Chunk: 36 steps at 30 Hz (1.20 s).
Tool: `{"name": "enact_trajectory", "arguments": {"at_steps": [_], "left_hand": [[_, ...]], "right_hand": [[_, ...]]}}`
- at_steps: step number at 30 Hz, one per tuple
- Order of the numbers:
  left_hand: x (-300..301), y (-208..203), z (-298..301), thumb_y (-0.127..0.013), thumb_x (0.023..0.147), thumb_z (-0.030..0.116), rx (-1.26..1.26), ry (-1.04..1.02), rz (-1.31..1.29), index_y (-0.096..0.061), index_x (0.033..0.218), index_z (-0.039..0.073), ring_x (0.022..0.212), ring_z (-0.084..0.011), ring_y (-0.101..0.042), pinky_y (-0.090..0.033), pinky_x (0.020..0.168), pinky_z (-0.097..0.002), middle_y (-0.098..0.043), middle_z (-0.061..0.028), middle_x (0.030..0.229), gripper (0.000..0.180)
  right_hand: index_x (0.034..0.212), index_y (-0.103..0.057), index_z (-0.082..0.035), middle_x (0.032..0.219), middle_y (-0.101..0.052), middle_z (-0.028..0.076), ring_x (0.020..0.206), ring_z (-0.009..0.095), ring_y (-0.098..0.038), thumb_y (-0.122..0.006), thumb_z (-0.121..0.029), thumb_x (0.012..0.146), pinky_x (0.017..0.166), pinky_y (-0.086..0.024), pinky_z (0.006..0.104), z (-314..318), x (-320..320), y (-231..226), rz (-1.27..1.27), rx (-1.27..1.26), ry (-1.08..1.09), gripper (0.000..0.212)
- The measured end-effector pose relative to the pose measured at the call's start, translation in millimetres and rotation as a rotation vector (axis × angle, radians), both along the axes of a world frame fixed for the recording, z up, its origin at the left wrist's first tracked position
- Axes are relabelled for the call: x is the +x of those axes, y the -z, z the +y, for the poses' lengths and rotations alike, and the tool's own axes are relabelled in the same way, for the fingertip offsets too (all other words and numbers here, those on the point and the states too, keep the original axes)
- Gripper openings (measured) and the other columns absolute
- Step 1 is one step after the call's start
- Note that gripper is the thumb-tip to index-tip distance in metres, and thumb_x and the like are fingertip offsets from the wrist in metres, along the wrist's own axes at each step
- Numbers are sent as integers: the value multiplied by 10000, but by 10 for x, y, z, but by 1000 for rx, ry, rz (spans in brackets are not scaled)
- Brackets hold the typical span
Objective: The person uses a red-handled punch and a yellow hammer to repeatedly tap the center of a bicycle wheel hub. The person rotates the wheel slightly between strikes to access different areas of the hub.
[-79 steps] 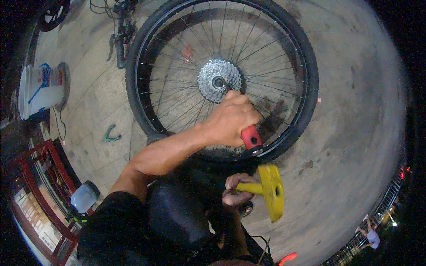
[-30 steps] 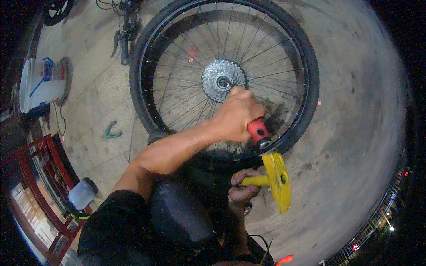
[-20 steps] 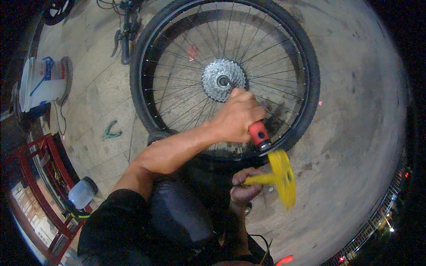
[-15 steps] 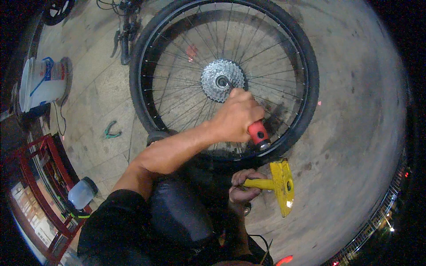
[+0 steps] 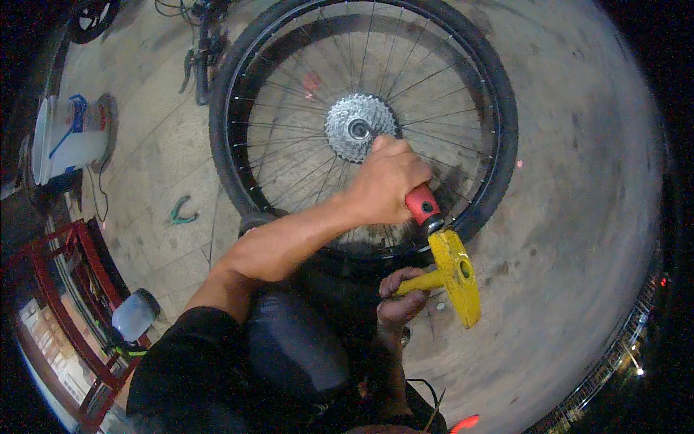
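A black bicycle wheel (image 5: pixel 499 108) lies flat on the concrete floor, its silver gear cluster (image 5: pixel 354 126) at the hub. My left hand (image 5: pixel 387 181) reaches across the spokes, shut around a red-handled tool (image 5: pixel 423 208) whose working end goes toward the gear cluster, hidden under my fingers. Just below the rim, my right hand (image 5: pixel 401 300) grips the handle of a yellow hammer (image 5: pixel 459 278). The hammer's head sits right against the outer end of the red handle.
A white bucket with a blue handle (image 5: pixel 69 137) stands at the left. Green pliers (image 5: pixel 181 210) lie on the floor near the tyre. A red metal rack (image 5: pixel 65 289) and a pale jar (image 5: pixel 134 315) are at lower left. Part of a bicycle (image 5: pixel 199 43) is at the top.
The yellow hammer has come up from lower on the floor side and its head now meets the end of the red handle. My left hand and the wheel have stayed put.
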<state>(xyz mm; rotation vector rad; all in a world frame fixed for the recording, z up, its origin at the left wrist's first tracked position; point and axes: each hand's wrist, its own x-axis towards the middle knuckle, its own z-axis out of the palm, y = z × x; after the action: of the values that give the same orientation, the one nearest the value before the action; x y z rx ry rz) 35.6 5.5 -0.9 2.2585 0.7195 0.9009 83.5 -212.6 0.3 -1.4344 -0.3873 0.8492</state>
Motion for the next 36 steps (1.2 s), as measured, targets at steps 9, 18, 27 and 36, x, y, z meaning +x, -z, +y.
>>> {"name": "enact_trajectory", "arguments": {"at_steps": [9, 18, 27, 36], "left_hand": [[35, -4, -16, -699, 582, 178, 31, -20, 4, -566, 713, 96, 792, -292, -528, -356, 749, -417, -555, -81, 719, 204], [98, 31, 18, -701, 560, 164, 54, -96, 16, -573, 711, 108, 793, -285, -521, -355, 743, -410, -537, -71, 711, 205], [36, 79, -29, -735, 555, 247, 76, -44, 3, -595, 786, 102, 829, -301, -545, -377, 757, -435, -568, -82, 801, 306], [59, 24, 33, -709, 568, 200, -21, -51, -110, -560, 728, 104, 776, -292, -518, -353, 734, -413, -541, -68, 711, 239]], "right_hand": [[909, -439, -105, 631, -416, 29, 460, 128, -394, -447, -748, 863, 409, -347, 253, 136, -1, 10, -52, 123, 118, 644], [897, -429, -80, 617, -390, 22, 470, 126, -380, -398, -759, 869, 423, -348, 250, 87, 101, -12, 16, -44, 26, 680], [909, -440, -98, 616, -412, 25, 466, 138, -401, -389, -732, 894, 404, -358, 262, 126, 106, 50, 37, 22, 47, 636], [942, -438, -106, 621, -418, 30, 462, 133, -401, -402, -725, 899, 401, -369, 256, 161, 169, -77, 84, 72, 61, 622]]}}
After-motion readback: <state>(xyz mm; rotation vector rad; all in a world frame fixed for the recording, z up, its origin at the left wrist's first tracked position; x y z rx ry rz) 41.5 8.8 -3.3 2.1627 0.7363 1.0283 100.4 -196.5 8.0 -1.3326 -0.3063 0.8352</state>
